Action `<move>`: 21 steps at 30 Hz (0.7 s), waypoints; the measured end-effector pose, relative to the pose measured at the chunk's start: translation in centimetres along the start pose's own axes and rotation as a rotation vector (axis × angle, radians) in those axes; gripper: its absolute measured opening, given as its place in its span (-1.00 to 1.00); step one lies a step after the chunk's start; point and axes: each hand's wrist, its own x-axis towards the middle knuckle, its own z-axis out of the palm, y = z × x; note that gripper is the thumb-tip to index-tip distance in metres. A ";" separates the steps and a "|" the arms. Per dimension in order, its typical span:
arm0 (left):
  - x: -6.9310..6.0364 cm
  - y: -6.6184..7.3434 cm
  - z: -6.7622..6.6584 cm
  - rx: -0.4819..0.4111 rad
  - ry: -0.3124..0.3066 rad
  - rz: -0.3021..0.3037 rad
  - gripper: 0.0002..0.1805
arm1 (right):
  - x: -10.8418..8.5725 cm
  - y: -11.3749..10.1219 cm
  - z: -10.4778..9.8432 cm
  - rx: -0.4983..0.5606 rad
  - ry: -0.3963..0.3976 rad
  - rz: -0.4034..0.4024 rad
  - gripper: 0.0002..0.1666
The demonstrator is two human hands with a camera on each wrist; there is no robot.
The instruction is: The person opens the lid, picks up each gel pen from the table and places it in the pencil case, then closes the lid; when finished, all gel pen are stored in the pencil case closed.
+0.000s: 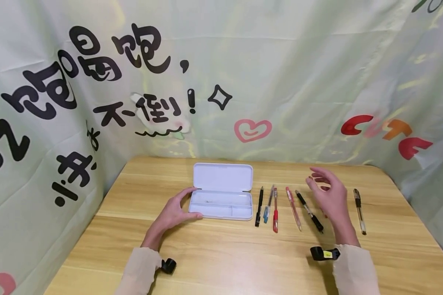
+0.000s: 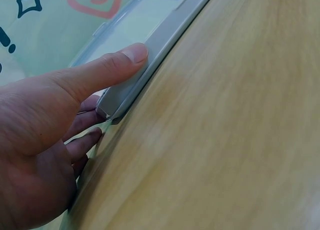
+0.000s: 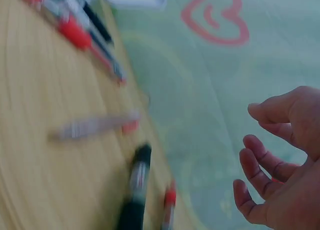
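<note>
A pale white pencil case (image 1: 221,197) lies on the table with its lid (image 1: 223,177) raised and its divided tray facing up. At its left end my left hand (image 1: 175,211) holds it, the thumb along the front side and the fingers round the back-left corner. In the left wrist view the thumb (image 2: 112,67) presses the case's side wall. My right hand (image 1: 330,194) hovers over the pens with loosely bent fingers and nothing between them. Closest to it are a black pen (image 1: 309,211) and a red pen (image 3: 170,202), which the hand mostly hides in the head view.
Right of the case lie a black pen (image 1: 259,207), a blue pen (image 1: 268,205), a red pen (image 1: 275,213) and a pink pen (image 1: 293,209). Another black-capped clear pen (image 1: 359,211) lies far right. A printed curtain (image 1: 299,82) hangs behind the wooden table (image 1: 221,254).
</note>
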 end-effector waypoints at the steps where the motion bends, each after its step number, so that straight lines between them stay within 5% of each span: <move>1: 0.0 0.0 0.0 0.002 0.001 -0.001 0.04 | 0.0 0.4 -0.5 -0.013 0.014 0.021 -0.52; 11: 0.3 0.1 0.2 0.011 -0.005 0.021 0.03 | -0.2 4.9 -5.6 -0.187 0.174 0.213 -0.46; 21: -0.1 0.2 -0.1 0.007 0.006 0.013 0.02 | -1.4 8.0 -8.2 -0.284 -0.027 0.367 -0.34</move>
